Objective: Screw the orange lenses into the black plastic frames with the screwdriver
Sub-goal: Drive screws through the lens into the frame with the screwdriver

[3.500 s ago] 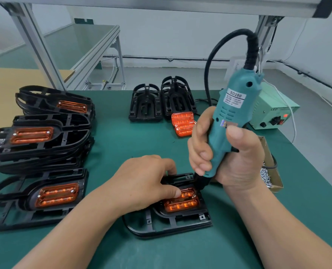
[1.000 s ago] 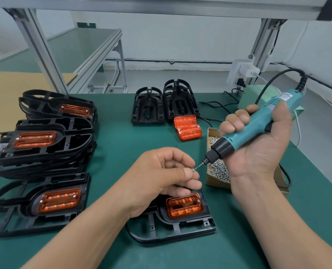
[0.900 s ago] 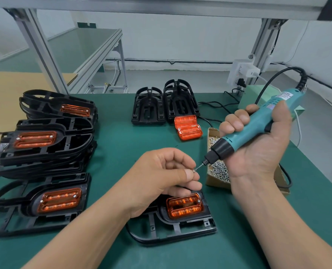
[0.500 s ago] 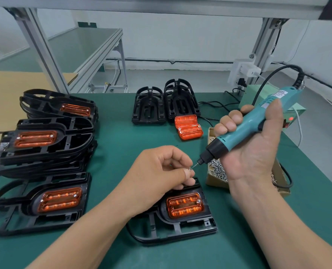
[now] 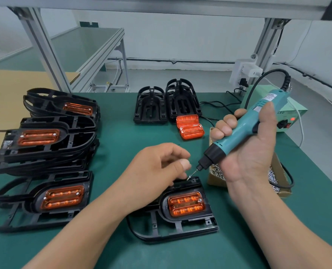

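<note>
Right hand [image 5: 246,158] wraps the teal screwdriver [image 5: 244,129], fingers curled over the barrel & thumb along its upper side. Tool is tilted, bit pointing down-left, cable coming off the rear end. A small screw [image 5: 188,177] sits at the bit tip, just above the far edge of the black frame [image 5: 180,229], which lies flat on the green worktop [image 5: 122,136] at front centre.

Left hand [image 5: 161,167] hovers over the frame's far-left part w/ fingers curled in and thumb against the forefinger. Its fingertips are right beside the screw; can't tell if they pinch it or only sit next to it.

Orange lens [image 5: 186,203] is seated in the frame, one screw head visible at its top-right corner.

Elsewhere:
- Cardboard box of screws [image 5: 215,182] just beyond the right hand, partly hidden by it.
- Two spare lenses [image 5: 189,127] stacked mid-worktop, in front of two stacks of empty frames [image 5: 167,105].
- Finished frames [image 5: 44,140] w/ lenses fitted, piled along the left side.
- Green power unit [image 5: 291,117] at far right, red light on.
</note>
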Available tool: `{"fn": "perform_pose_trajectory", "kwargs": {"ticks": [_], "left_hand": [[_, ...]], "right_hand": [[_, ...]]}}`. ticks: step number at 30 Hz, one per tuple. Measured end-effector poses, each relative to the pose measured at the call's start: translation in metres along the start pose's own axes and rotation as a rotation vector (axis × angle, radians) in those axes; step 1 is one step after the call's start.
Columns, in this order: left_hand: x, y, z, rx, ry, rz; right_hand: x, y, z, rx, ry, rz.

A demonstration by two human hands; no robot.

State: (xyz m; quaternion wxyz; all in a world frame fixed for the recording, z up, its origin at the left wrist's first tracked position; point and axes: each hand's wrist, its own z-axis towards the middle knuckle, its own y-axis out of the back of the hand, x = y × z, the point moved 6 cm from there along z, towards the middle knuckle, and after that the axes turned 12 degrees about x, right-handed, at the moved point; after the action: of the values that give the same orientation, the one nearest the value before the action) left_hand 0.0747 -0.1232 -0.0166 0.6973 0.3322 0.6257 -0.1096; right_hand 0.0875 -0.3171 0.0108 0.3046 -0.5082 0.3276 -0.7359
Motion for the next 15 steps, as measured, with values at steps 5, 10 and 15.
{"fn": "perform_pose_trajectory", "kwargs": {"ticks": [5,10,15], "left_hand": [[0.013,0.025,0.000,-0.056,0.147,0.439],[0.019,0.019,0.000,0.148,0.226,0.525],[0.019,0.016,0.002,0.210,0.216,0.505]], "right_hand": [[-0.010,-0.011,-0.005,0.114,-0.057,-0.062],[-0.022,-0.023,-0.014,0.230,-0.114,-0.087],[-0.031,-0.037,-0.021,0.341,-0.134,-0.125]]}}
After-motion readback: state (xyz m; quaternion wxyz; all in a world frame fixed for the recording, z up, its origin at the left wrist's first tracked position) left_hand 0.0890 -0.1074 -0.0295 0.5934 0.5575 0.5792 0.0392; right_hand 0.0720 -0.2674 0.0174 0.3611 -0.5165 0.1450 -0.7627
